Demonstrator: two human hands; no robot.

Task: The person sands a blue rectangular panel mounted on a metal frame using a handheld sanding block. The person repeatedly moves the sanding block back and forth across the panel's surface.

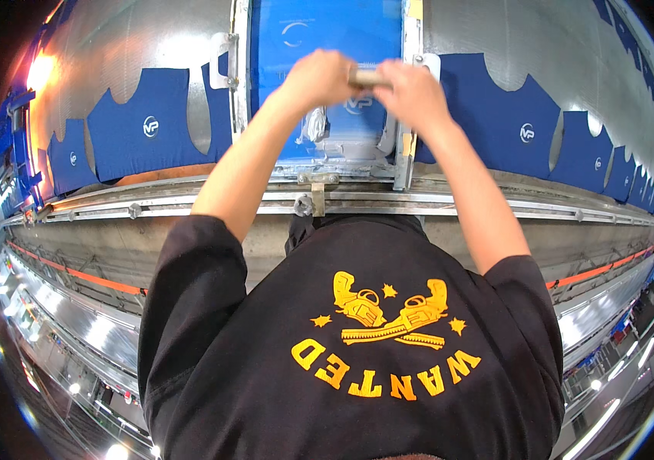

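Observation:
My left hand (322, 77) and my right hand (416, 95) both grip the pale handle of a screen-printing squeegee (368, 78), a little apart from each other. Motion blurs the hands, and the squeegee's blade is hidden. Below them lies a blue mesh printing screen (281, 135) in a metal frame (240, 69). A lump of whitish-grey ink (316, 125) sits on the mesh between my forearms, and more ink is smeared along the screen's near end. A round logo shows faintly under my hands.
Navy cut fabric panels (142, 126) with small white printed logos lie to the left, and more navy panels (496, 118) to the right, on a shiny long printing table (327, 6). A metal rail (361, 201) with clamp knobs (304, 204) edges the table. A bright lamp glows far left.

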